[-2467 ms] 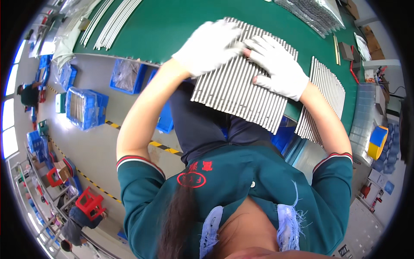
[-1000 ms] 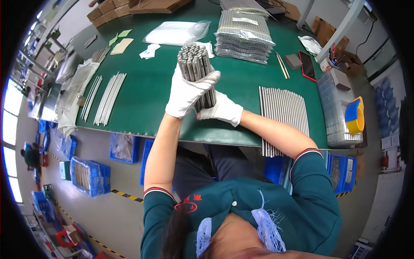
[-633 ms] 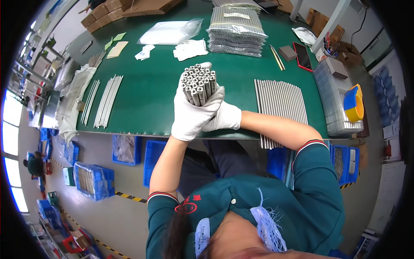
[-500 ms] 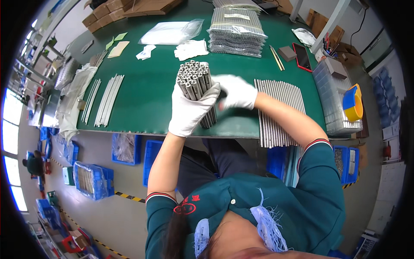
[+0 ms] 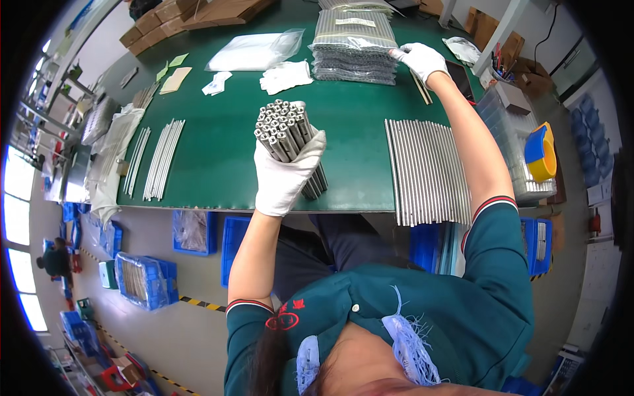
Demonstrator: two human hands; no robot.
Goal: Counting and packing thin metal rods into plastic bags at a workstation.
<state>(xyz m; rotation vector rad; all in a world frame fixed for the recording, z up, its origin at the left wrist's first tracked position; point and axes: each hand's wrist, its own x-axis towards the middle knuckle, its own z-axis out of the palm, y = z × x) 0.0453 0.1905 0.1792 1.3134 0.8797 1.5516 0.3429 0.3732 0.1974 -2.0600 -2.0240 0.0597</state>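
My gloved left hand (image 5: 285,177) is closed around a thick bundle of metal rods (image 5: 281,129). The bundle is tilted over the table's front edge, its notched, hollow-looking ends up. My right hand (image 5: 422,61), also gloved, is stretched out to the back right with its fingers extended. Its fingertips are at the right edge of a stack of plastic-wrapped rods (image 5: 353,56); whether they touch it I cannot tell. Below my right forearm, a row of metal rods (image 5: 426,171) lies side by side, its near ends overhanging the table's front edge.
Loose thin rods (image 5: 164,160) lie on the green table (image 5: 218,152) at left. Behind are a clear bag (image 5: 254,50), white gloves (image 5: 285,77) and a partly hidden phone (image 5: 460,78). Clear plastic boxes and a yellow-and-blue tape dispenser (image 5: 541,153) stand at right. Blue bins sit below.
My right hand has left the bundle's side and moved to the back right, beside the wrapped stack. My left hand still grips the rods, slightly lower and farther left in view.
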